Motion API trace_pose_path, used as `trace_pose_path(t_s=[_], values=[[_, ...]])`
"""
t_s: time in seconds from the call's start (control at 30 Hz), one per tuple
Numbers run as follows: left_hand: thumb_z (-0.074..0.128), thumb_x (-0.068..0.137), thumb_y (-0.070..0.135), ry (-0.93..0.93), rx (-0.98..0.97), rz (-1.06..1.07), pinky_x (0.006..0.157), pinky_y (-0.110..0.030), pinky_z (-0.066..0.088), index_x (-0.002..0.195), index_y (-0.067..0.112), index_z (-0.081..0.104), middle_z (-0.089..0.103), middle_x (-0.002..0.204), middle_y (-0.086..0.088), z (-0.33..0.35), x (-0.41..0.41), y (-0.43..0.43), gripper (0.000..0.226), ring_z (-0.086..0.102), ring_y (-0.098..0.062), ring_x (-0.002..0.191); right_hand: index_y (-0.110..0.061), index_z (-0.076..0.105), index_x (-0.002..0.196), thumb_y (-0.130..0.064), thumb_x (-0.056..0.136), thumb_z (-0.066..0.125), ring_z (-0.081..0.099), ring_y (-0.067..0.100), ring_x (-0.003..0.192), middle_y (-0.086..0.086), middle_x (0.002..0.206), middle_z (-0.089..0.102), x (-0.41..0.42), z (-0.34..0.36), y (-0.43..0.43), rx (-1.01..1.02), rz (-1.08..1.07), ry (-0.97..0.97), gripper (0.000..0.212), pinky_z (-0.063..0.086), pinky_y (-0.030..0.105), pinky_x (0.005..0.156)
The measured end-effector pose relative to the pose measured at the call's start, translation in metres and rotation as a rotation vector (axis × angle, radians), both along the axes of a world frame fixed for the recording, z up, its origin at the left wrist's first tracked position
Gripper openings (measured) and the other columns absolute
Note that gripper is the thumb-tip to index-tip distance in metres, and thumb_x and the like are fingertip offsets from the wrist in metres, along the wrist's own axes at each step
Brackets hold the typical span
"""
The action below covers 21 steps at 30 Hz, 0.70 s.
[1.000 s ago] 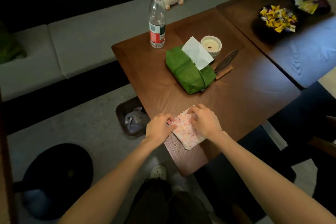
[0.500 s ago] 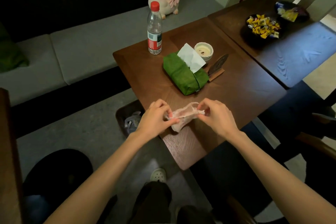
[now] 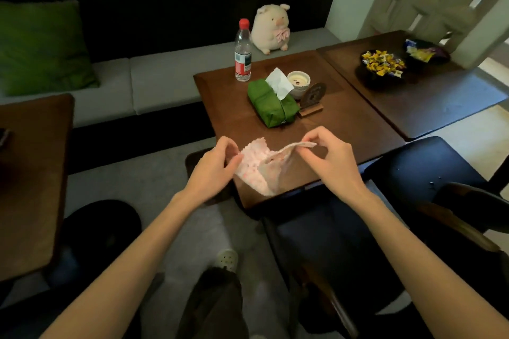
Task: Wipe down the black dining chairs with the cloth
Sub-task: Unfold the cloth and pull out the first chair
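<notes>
Nearest the camera, two bare forearms reach forward over the person's dark trouser legs. Below and to the right sit two black dining chairs: the near chair (image 3: pixel 330 242), partly tucked under the surface edge, and the far chair (image 3: pixel 429 165), just beside the surface's right corner. Neither is touched by the cloth yet.

Above the near corner of the surface (image 3: pixel 344 129), the cloth (image 3: pixel 259 170) hangs in the air between both hands. The left hand (image 3: pixel 212 170) has its grip pinched closed on the cloth's left edge; the right hand (image 3: pixel 330 157) has its grip pinched closed on the upper right edge. Holding two edges apart lets the middle sag open, which appears intended to spread the cloth into a usable wiping face.

Farther along the surface lie a green tissue pouch (image 3: pixel 271 106), a small cup (image 3: pixel 298 84) and a water bottle (image 3: pixel 243 52), well apart from the hands.
</notes>
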<state>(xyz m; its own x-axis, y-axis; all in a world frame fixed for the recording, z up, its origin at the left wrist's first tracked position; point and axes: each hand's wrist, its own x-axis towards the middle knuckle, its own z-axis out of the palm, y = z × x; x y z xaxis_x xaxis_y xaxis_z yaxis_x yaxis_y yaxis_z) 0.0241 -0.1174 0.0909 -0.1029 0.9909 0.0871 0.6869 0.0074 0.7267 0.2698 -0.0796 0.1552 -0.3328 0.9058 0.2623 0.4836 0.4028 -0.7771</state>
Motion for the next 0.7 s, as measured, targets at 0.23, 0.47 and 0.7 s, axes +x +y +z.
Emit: trace_pose_path(t_s=[0.23,0.47,0.7], values=[[0.063,0.089,0.041,-0.242,-0.071,-0.301,0.099,-0.009,0.036,0.126,0.026,0.053,0.052,0.128,0.015,0.047,0.060,-0.113,0.041,0.045,0.012,0.119,-0.014,0.062,0.093,-0.018,0.091,0.066,0.060,0.001,0.080,-0.010,0.084,0.065,0.009,0.028,-0.079,0.000,0.204,0.000,0.007,0.044,0.015,0.068],[0.075,0.072,0.049,-0.293,-0.179,-0.238,0.092,-0.004,0.039,0.123,0.048,0.044,0.048,0.120,0.037,0.060,0.072,-0.221,0.060,0.047,0.019,0.112,-0.014,0.062,0.096,-0.019,0.093,0.064,0.060,-0.007,0.086,-0.014,0.089,0.064,0.005,0.042,-0.160,0.002,0.316,0.011,0.006,0.042,0.007,0.069],[0.064,0.091,0.027,-0.358,-0.140,0.026,0.076,-0.024,0.058,0.123,0.015,0.060,0.066,0.116,0.003,0.041,0.044,-0.341,0.035,0.066,-0.007,0.098,-0.021,0.069,0.089,-0.019,0.091,0.066,0.063,0.003,0.079,-0.012,0.082,0.068,-0.008,0.020,-0.262,-0.027,0.221,0.059,0.004,0.048,0.015,0.065]])
